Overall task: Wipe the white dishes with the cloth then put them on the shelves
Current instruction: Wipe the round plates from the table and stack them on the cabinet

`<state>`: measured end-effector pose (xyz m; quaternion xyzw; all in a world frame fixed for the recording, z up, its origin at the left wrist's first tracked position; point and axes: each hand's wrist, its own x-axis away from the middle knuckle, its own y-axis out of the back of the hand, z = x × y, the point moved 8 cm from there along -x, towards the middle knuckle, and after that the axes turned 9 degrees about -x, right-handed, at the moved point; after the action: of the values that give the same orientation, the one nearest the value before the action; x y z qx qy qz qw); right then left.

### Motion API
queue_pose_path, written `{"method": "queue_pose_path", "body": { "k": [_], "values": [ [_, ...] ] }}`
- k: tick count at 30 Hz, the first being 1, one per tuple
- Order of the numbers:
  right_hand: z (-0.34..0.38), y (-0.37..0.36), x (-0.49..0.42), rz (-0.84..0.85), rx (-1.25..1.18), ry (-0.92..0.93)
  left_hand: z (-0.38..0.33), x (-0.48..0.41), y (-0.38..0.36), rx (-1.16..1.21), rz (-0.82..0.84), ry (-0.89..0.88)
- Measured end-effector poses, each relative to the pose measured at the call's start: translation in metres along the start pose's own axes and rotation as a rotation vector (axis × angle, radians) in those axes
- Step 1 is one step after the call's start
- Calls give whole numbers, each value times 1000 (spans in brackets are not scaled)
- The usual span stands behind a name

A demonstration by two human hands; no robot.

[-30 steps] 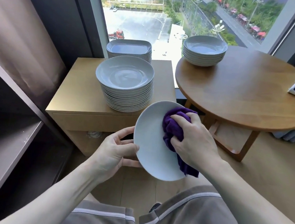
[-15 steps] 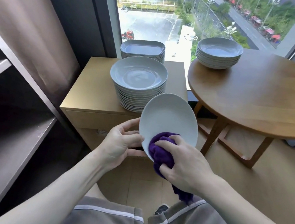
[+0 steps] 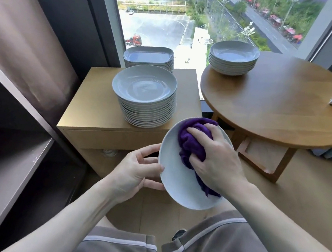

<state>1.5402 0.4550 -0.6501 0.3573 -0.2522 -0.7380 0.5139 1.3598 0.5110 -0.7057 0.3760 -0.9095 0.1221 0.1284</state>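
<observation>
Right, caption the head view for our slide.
Left hand holds a round white plate; right hand presses a purple cloth onto it.

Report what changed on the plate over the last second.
The right hand, gripping the purple cloth, swept from the plate's upper part down to its lower edge, then back up to the top. The left hand kept holding the plate's left rim. Nothing was let go. The plate stack on the cabinet and the bowl stack on the round table stayed put.
</observation>
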Motion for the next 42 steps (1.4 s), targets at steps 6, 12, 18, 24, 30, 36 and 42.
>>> {"method": "queue_pose_path", "body": {
  "k": [6, 12, 18, 24, 30, 36, 42],
  "values": [
    [-23, -2, 0, 37, 121, -165, -8, 0, 16, 17, -49, -47],
    [-13, -23, 12, 198, 165, -146, -15, -3, 41, 47, -140, -86],
    [24, -43, 25, 256, 68, 49, -13, -3, 32, 45, -89, -90],
    [20, -29, 17, 160, 28, 65, -3, -3, 14, -1, -62, -72],
    [-13, -11, 4, 83, 85, -81, -2, -2, 18, 6, -78, -69],
    [-30, -12, 1, 166, 139, -132, -7, -3, 30, 32, -120, -80],
    [-13, -14, 3, 148, -71, 2, -16, 6, 44, 100, -226, -115]
  ]
}}
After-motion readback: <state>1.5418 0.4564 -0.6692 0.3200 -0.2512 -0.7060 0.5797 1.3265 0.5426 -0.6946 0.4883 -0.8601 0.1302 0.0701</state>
